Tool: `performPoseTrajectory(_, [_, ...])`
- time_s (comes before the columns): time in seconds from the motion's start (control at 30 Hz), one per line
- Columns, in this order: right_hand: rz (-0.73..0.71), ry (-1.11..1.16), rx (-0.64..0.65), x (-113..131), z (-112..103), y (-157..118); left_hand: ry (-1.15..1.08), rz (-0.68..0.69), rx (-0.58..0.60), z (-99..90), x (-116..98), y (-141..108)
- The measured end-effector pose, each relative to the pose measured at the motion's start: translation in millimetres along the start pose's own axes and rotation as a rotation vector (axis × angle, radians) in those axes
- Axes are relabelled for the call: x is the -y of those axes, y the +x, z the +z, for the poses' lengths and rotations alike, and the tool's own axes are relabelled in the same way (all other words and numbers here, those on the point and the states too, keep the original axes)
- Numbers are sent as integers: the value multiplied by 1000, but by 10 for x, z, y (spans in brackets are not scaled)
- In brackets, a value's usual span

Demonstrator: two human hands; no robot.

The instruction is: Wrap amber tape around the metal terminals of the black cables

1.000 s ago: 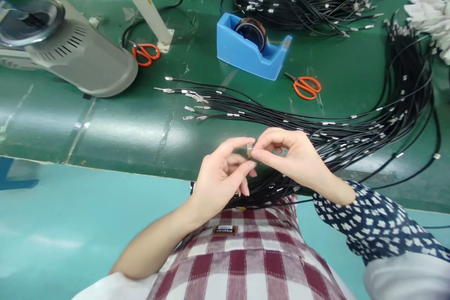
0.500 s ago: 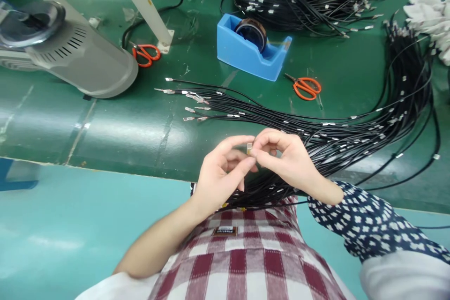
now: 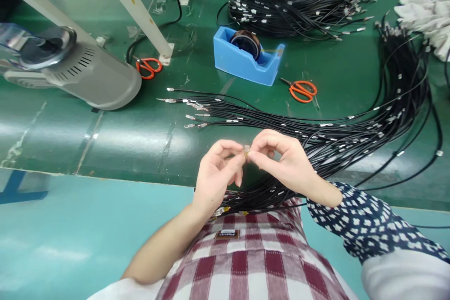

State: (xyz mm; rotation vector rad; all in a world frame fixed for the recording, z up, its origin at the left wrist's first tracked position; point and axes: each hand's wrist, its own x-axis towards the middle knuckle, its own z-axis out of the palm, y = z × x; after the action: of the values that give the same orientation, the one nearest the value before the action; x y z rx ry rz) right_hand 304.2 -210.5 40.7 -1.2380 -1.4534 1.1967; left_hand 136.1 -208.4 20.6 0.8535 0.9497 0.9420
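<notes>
Between my fingertips is a small cable end (image 3: 246, 149), pale at the top with amber-yellow tape below; most of it is hidden. My left hand (image 3: 220, 168) pinches it from the left with thumb and index finger, the other fingers curled. From the right, my right hand (image 3: 279, 161) is closed on it with thumb and index finger. Black cables (image 3: 267, 190) run beneath both hands toward my lap, several with yellow-taped ends (image 3: 225, 209). Beyond my hands, a bundle of black cables (image 3: 242, 115) with pale tagged ends lies across the green table (image 3: 140, 150).
A blue tape dispenser (image 3: 242, 68) with a roll of brown tape (image 3: 246, 43) stands behind the cables. Orange-handled scissors (image 3: 303, 91) lie beside it, another orange pair (image 3: 150, 68) near a white post (image 3: 140, 9). A grey machine (image 3: 94, 75), coiled cables (image 3: 295, 0) and white gloves (image 3: 427, 21) surround these.
My left thumb and index finger have closed together on the cable end, where they were spread more widely around it. My right hand keeps its pinch. The camera view has shifted slightly.
</notes>
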Motion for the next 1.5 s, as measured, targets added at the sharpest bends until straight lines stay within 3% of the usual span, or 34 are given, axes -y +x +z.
performPoseTrajectory(0.2, [-36,-18,-15,26,12,-6,115,-47,21,-19,25,-42])
performPoseTrajectory(0.37, [90,74,-9,19,3,20,159,5,4,-17,30,-63])
performPoseTrajectory(0.73, [248,365,168,-99,-32,111,141,-4,50,-32,35,-69])
performPoseTrajectory(1.1, [222,409,256,-155,-37,146,34,-86,163,-63,77,-24])
performPoseTrajectory(1.5, [63,416,420,-215,-110,171,-71,-140,237,-62,61,9])
